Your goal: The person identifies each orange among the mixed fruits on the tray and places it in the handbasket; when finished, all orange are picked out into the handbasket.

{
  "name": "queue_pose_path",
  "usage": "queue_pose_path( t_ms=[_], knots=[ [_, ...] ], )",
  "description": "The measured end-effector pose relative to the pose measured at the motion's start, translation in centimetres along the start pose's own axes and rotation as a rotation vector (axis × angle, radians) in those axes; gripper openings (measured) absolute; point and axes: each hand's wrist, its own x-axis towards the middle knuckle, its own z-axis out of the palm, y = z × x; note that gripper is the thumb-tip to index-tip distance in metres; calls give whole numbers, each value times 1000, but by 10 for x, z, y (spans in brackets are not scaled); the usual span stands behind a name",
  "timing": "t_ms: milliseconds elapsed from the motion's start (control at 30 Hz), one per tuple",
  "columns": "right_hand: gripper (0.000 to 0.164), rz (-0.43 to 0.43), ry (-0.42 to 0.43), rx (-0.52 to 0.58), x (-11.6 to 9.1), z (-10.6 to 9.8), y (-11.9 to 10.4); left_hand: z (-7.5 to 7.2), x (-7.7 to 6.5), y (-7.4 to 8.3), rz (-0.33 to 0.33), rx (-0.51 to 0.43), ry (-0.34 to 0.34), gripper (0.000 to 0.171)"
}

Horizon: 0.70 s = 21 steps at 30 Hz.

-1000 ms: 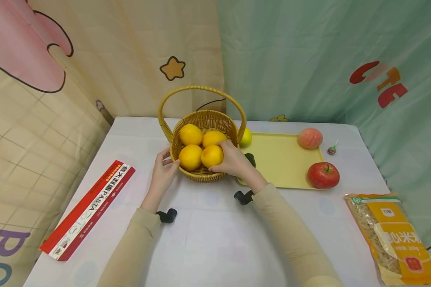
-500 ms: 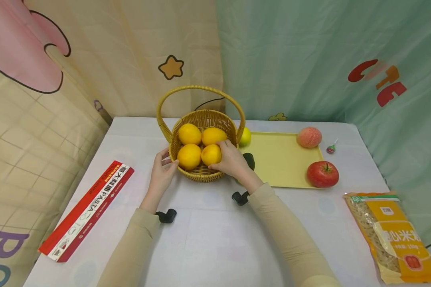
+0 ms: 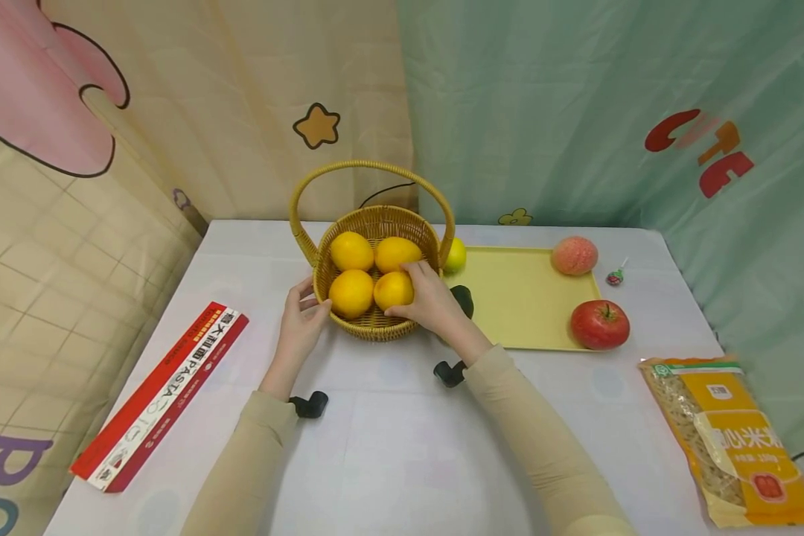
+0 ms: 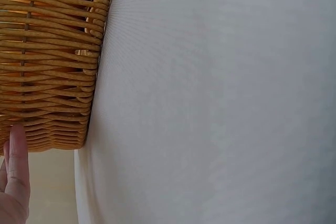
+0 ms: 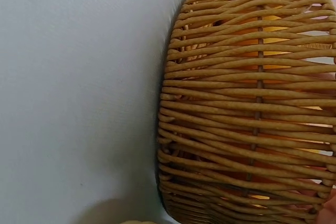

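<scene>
A round wicker basket (image 3: pixel 383 332) with a tall hoop handle stands at the back of the table, with several yellow-orange fruits, which look like oranges, inside. My right hand (image 3: pixel 437 304) reaches over the right rim and grips the front right orange (image 3: pixel 391 291), fingers behind it and thumb in front. My left hand (image 3: pixel 300 321) holds the basket's left front side, thumb at the rim. One straight finger (image 4: pixel 19 163) lies along the weave in the left wrist view. The right wrist view is mostly basket wall (image 5: pixel 252 103), hiding most of the right hand.
Right of the basket lies a yellow tray (image 3: pixel 516 298); a yellow-green fruit (image 3: pixel 455 256), a dark green object (image 3: pixel 464 301), a peach (image 3: pixel 574 255) and a red tomato-like fruit (image 3: pixel 599 324) are on or beside it. A lollipop (image 3: pixel 615 278), noodle bag (image 3: pixel 733 443) and pasta box (image 3: pixel 164 394) lie around.
Both hands keep nearly the same places, the right on the front right orange and the left on the basket. The whole head view shifts very slightly.
</scene>
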Motion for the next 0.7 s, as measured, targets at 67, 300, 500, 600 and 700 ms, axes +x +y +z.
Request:
queue_pose_path(
  t_ms=[67,300,500,600,700],
  knots=[
    [86,2,-8,18,-1,0,1,0,0,0,-2,1,0,61],
    [81,5,-22,106,-8,-5,1,-1,1,-4,16,20,7,60],
    [73,-22,-3,185,-17,-16,0,-4,6,-5,13,45,6,60],
    [69,-11,-2,215,-24,-23,2,-6,7,-5,22,67,2,60],
    [60,7,3,270,-35,-29,8,-10,6,-6,42,106,1,58]
  ],
)
